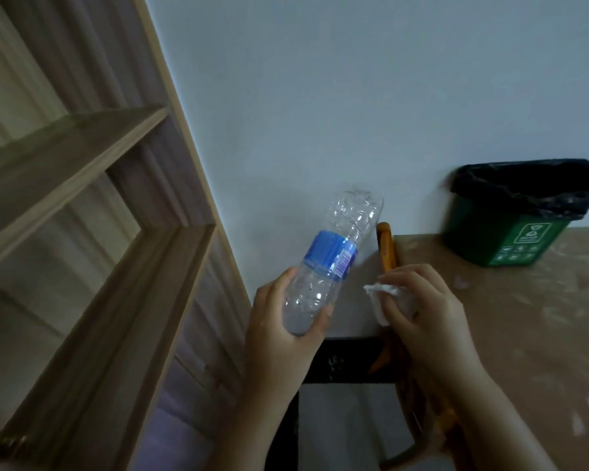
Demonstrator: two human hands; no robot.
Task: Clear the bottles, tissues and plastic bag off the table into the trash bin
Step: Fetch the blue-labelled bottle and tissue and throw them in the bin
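Observation:
My left hand (pixel 279 331) grips a clear, empty plastic bottle (pixel 330 260) with a blue label, held tilted with its base pointing up toward the wall. My right hand (pixel 425 311) is closed on a crumpled white tissue (pixel 383 297), just right of the bottle and left of the table's edge. A small green trash bin (pixel 504 239) lined with a black bag stands on the table (pixel 524 334) at the upper right, against the wall, its mouth open.
A wooden shelf unit (pixel 92 232) fills the left side. An orange clamp-like piece (pixel 386 248) sits at the table's left edge, near my right hand. White specks dot the brown tabletop. A pale wall rises behind.

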